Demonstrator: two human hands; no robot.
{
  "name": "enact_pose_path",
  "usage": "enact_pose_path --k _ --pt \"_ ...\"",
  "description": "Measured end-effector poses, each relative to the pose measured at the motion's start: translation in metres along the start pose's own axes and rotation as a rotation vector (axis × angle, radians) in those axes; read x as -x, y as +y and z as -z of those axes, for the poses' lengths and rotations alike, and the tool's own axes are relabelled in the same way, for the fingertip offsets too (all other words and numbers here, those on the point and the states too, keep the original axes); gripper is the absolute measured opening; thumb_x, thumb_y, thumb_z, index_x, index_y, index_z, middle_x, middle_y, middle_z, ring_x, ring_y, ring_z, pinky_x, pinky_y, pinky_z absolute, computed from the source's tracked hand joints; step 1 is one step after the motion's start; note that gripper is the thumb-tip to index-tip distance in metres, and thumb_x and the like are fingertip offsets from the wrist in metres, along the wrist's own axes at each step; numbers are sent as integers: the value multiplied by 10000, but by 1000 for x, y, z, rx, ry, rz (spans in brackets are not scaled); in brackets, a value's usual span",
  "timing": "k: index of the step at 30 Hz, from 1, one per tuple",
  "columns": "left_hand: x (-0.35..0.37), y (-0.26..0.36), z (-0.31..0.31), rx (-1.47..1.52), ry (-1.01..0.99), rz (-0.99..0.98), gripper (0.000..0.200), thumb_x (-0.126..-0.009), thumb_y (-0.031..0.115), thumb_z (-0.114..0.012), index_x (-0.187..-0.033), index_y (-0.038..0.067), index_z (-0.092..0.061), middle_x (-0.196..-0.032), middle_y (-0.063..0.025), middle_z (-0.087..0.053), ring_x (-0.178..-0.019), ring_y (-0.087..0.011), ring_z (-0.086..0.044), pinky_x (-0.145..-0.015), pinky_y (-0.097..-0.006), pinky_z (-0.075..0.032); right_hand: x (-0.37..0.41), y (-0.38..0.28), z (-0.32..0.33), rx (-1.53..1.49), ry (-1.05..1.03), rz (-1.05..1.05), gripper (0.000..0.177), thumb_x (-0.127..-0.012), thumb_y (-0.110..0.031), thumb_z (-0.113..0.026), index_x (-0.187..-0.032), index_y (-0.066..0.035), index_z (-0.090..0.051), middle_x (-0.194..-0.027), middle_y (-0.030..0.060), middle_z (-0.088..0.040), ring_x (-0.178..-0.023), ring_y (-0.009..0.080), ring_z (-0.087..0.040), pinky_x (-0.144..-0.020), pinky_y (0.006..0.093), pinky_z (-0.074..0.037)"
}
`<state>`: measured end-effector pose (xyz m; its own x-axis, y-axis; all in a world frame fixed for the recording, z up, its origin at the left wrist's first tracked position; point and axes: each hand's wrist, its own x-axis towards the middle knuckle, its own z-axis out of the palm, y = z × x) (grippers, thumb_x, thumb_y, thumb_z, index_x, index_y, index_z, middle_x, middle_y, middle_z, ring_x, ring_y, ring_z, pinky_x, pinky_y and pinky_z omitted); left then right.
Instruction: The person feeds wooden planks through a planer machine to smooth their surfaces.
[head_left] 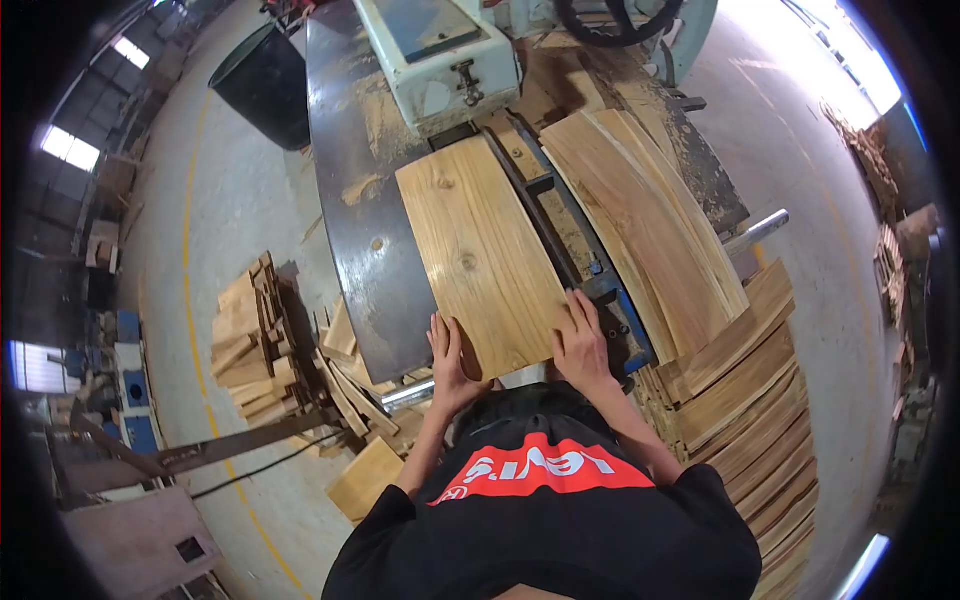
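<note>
A wide, pale wooden board (490, 260) lies flat on the dark metal machine table (375, 270), its far end close to a pale green machine housing (450, 70). My left hand (452, 362) grips the board's near left edge, fingers pointing forward. At the near right corner my right hand (583, 342) holds the opposite edge, its fingertips over the top. To the right of a metal guide rail (545, 205) rests a second group of planks (650, 225), with darker grain and rough edges. The undersides of both hands are hidden.
A large stack of boards (755, 430) stands at my right. Wood offcuts (250, 345) are piled on the floor at left, near a metal bar (240, 445). A dark bin (265, 85) stands beyond the table's left side. Sawdust covers parts of the machine, below a black handwheel (620, 30).
</note>
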<state>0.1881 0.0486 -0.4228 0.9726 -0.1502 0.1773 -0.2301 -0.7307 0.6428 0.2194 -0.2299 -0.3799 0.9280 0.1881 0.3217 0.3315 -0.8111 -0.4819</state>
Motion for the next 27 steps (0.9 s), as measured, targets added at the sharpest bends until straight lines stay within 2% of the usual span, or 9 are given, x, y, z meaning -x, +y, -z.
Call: enact_pose_path --k 3,5,7,12,17,20,24,27 --pt "-13 -6 -5 23 -8 2 1415 -526 278 -993 -1666 -62 -226 -1733 -376 -123 -1636 -522 -75 -1320 -602 -108 -14 -9 -15 -120 9 118 486 -919 -145 -750 -1349 58 -649 -1552 279 -523 -1495 415 -450 -1229 490 -400" --pt "-27 -11 -9 4 12 -32 1424 -504 301 -1012 -1653 -69 -257 -1729 -379 -137 -1634 -523 -86 -1320 -601 -125 -27 -5 -37 -217 -61 128 483 -937 -165 -745 -1353 58 -645 -1583 260 -507 -1528 423 -416 -1249 486 -376" --pt "-39 -19 -4 -20 10 -56 1454 -483 377 -1037 -1640 -74 -282 -1721 -382 -159 -1630 -526 -100 -1319 -596 -139 -42 1 -61 -249 -67 141 482 -946 -174 -740 -1357 58 -645 -1588 257 -505 -1540 421 -404 -1253 483 -373" --pt "-84 -40 9 -46 69 -95 1515 -465 605 -1022 -1607 -102 -321 -1681 -399 -238 -1607 -552 -149 -1304 -601 -199 -93 11 -97 -298 41 105 423 -952 -173 -734 -1332 4 -676 -1526 206 -594 -1484 371 -497 -1223 472 -416" --pt "-126 -63 20 -71 62 -118 1487 -471 620 -1014 -1582 -117 -354 -1659 -400 -287 -1597 -556 -182 -1292 -610 -226 -149 7 -129 -375 225 2 233 -921 -115 -754 -1145 -52 -739 -1329 156 -741 -1312 341 -663 -1105 436 -538" --pt "-157 -79 26 -62 93 -123 1477 -467 621 -1015 -1580 -109 -373 -1652 -393 -306 -1598 -551 -188 -1285 -610 -242 -186 5 -143 -327 287 17 167 -915 -99 -763 -1072 -47 -737 -1256 151 -770 -1248 342 -702 -1054 424 -571" --pt "-194 -92 42 -62 78 -106 1423 -483 585 -1034 -1574 -91 -422 -1656 -424 -285 -1601 -538 -210 -1273 -581 -276 -228 4 -159 -338 285 19 170 -946 -95 -747 -1108 -44 -733 -1292 137 -760 -1277 325 -691 -1044 424 -577" --pt "-208 -104 43 -79 101 -110 1456 -483 600 -1021 -1597 -81 -378 -1648 -363 -343 -1593 -547 -211 -1271 -612 -270 -244 5 -169 -328 300 29 132 -939 -101 -744 -1056 -40 -729 -1258 152 -768 -1233 349 -705 -1036 434 -574"
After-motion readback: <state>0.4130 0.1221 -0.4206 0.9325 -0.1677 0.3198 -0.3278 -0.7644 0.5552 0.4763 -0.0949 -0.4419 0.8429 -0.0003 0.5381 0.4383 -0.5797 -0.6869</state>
